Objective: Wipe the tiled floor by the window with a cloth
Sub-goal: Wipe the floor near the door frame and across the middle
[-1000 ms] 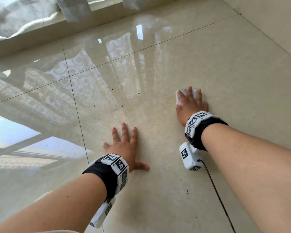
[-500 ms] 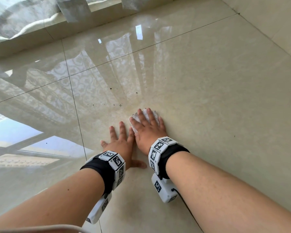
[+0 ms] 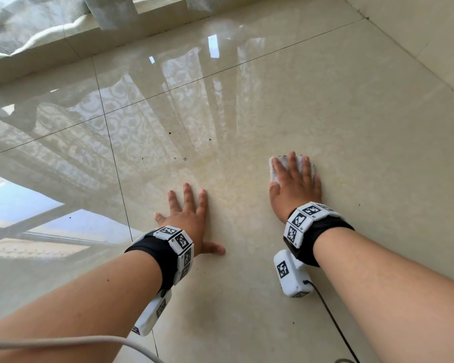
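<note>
A small white cloth lies on the glossy beige tiled floor, mostly covered by my right hand, which presses it flat with straight, spread fingers. Only the cloth's left and far edges show. My left hand rests flat on the floor to the left, fingers spread, holding nothing. Both wrists wear black bands with white marker blocks.
Dark specks of dirt lie on the tile ahead of my left hand. A low sill with a pale curtain runs along the far edge. A wall rises at the right. Cables trail by my arms.
My right hand slid the cloth left until it was beside my left hand, then back out to the right. My left hand stayed planted on the floor.
</note>
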{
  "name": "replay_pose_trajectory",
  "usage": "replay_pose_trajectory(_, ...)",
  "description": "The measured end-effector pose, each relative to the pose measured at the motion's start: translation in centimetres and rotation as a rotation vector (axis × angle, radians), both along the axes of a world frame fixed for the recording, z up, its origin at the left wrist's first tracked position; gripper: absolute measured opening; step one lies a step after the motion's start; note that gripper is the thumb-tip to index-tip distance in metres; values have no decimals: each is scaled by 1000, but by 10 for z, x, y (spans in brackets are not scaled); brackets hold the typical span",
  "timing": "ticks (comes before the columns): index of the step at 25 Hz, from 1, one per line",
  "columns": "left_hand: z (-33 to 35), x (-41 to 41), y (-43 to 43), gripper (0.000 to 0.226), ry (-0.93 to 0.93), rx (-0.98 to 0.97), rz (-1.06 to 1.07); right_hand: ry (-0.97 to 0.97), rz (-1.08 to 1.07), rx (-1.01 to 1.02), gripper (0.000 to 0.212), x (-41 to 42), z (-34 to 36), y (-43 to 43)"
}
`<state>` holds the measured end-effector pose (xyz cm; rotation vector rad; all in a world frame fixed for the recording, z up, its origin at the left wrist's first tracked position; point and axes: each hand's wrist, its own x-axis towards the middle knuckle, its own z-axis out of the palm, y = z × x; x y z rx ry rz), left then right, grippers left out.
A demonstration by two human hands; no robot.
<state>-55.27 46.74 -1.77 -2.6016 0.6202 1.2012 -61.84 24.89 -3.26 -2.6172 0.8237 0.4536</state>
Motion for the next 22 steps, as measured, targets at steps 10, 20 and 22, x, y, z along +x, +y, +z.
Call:
replay_pose_trajectory(10,4,5,23,144,-22,9,76,-56,312,78,62,-9,3,87)
replay_pose_trajectory(20,-1,30,57,139,-63,-3,124,16,552,106,61,4,-1,137)
replay_pose_trajectory(22,-1,34,60,140,-97,-10,138,3,506,108,61,7,1,129)
